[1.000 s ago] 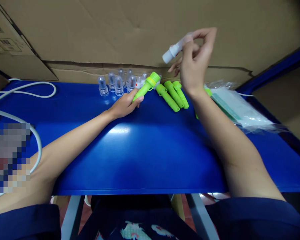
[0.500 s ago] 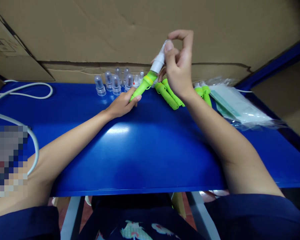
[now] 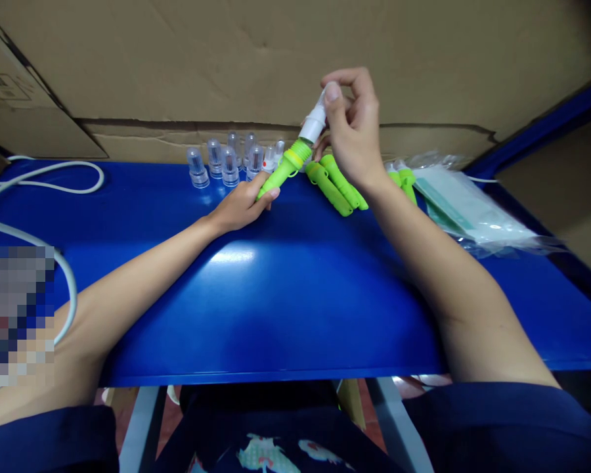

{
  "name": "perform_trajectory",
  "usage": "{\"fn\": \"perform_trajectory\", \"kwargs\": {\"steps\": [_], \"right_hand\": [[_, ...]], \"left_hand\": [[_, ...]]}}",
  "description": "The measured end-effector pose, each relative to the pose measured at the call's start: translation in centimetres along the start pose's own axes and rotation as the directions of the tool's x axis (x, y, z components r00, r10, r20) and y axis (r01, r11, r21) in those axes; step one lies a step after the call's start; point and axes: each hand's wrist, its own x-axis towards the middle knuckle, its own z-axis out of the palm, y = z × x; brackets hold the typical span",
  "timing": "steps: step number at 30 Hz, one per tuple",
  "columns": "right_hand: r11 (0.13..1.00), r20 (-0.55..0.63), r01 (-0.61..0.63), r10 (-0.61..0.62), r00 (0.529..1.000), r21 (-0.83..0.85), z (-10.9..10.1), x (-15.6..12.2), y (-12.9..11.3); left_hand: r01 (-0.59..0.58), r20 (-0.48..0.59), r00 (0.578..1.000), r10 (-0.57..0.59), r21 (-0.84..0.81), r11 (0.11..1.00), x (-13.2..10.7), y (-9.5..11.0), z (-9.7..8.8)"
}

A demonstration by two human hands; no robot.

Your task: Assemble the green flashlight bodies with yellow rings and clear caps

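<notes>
My left hand [image 3: 246, 205] is closed around the lower part of a lime-green tube-shaped handle [image 3: 288, 164], which tilts up to the right. At its threaded upper end is a white piece with a clear tip [image 3: 312, 125]. My right hand [image 3: 354, 125] is closed on that piece, thumb and fingers around the clear tip. Whether the white piece is seated in the handle's mouth or only held against it, I cannot tell. Beyond my left hand stand several clear ribbed plastic caps [image 3: 230, 167]. Just past them is a small white part with a red dot [image 3: 268, 159].
More green handles [image 3: 332, 187] lie beside my right wrist, and others [image 3: 406, 180] lie behind my forearm. A clear plastic bag [image 3: 482, 203] with white and green contents rests on the right. A white cable [image 3: 71, 282] loops over the left side. Cardboard [image 3: 226, 59] walls the back of the blue table [image 3: 276, 302].
My right hand has dipped slightly, its fingers curling a little more over the clear tip. The left hand and the handle have hardly moved.
</notes>
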Motion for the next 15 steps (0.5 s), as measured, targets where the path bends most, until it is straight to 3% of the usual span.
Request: {"fn": "perform_trajectory", "kwargs": {"steps": [8,15], "right_hand": [[0.996,0.139,-0.086,0.090,0.986,-0.034,-0.9,0.2,-0.6],[0.983,0.158,-0.178,0.184,0.970,-0.049,-0.8,0.3,-1.2]], "left_hand": [[0.025,0.017,1.000,-0.025,0.008,1.000,0.0,-0.1,0.0],[0.027,0.015,1.000,-0.028,0.003,1.000,-0.1,0.1,-0.1]]}}
